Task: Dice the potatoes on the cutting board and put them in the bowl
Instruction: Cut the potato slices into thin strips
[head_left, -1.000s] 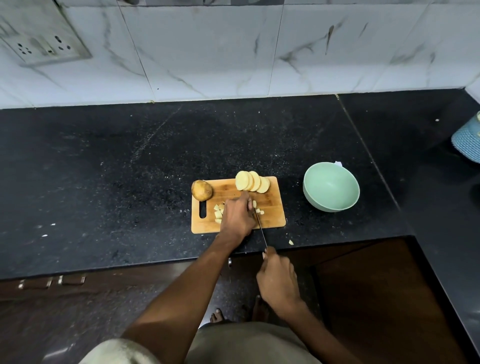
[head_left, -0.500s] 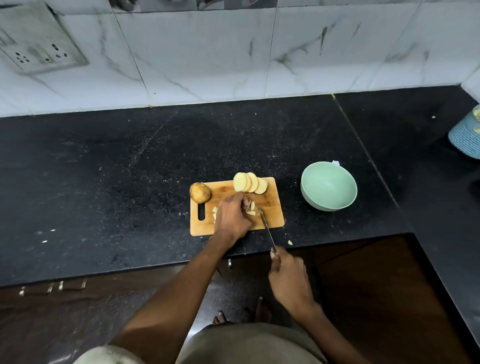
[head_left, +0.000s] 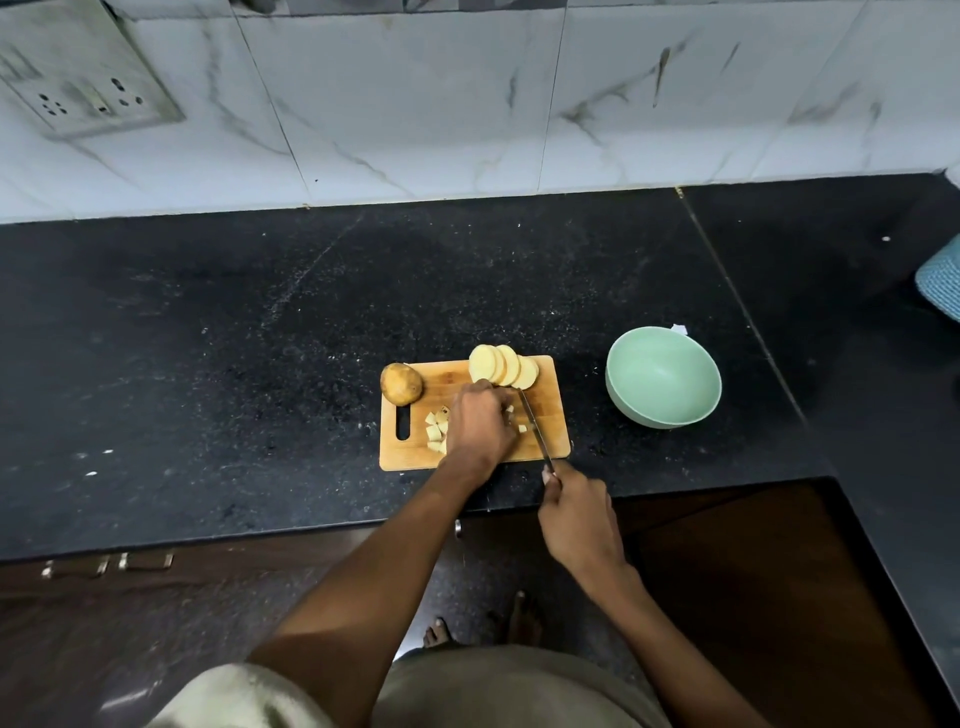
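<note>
Low in the frame, our right hand (head_left: 579, 522) grips the knife (head_left: 535, 428), blade over the board (head_left: 550, 415). Above it, our left hand (head_left: 480, 421) curls over potato pieces, with dice (head_left: 435, 428) at its left. Slices (head_left: 503, 366) and a whole potato (head_left: 401, 383) lie along the board's far edge. Right of center, the bowl (head_left: 663, 376) holds nothing.

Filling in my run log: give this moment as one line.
phase: dicing | left hand: holds potato on cutting board | right hand: grips knife | bowl: empty
</note>
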